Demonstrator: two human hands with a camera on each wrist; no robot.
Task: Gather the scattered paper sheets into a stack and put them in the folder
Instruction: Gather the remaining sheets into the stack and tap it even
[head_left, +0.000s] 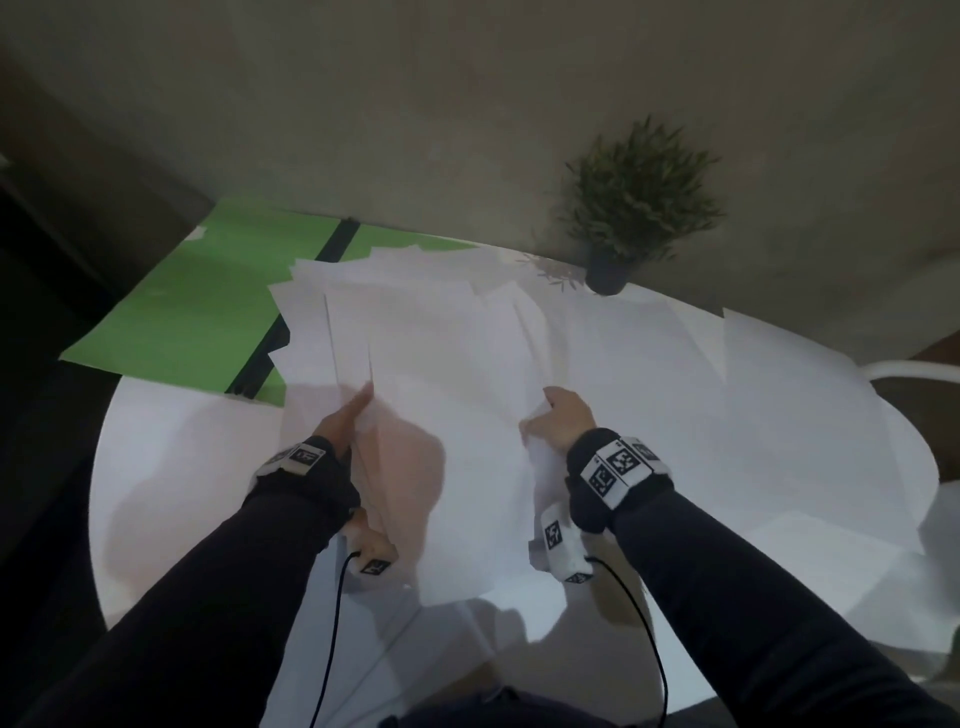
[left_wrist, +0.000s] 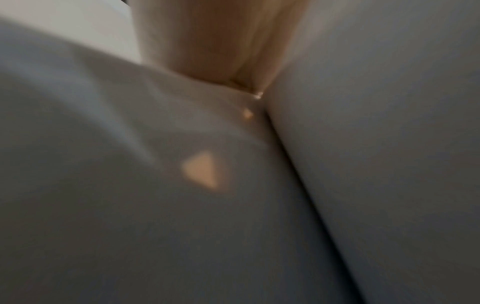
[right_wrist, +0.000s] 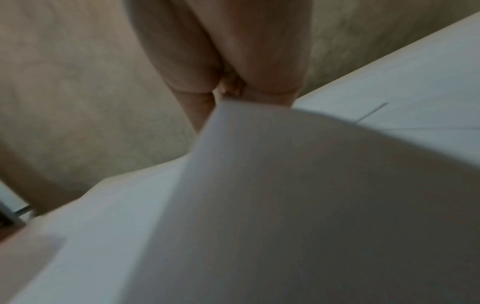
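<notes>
Hands (head_left: 343, 423) (head_left: 563, 421), two, grip paper sheets (head_left: 447, 364).

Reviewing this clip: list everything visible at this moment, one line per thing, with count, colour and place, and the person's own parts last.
paper sheets: many, exact count unclear, white, bunched between both hands mid-table, others loose to the right and near edge.
folder: one, green with a black spine strip, open flat at the table's far left, partly under the sheets.
table: one, white, round, under everything.
potted plant: one, green in a dark pot, far edge against the wall.
wall: beige, behind the table.
left hand: grips the bunch's left side.
right hand: grips the bunch's right side.
wrist bands: two, dark with black-and-white markers, one per wrist.
</notes>
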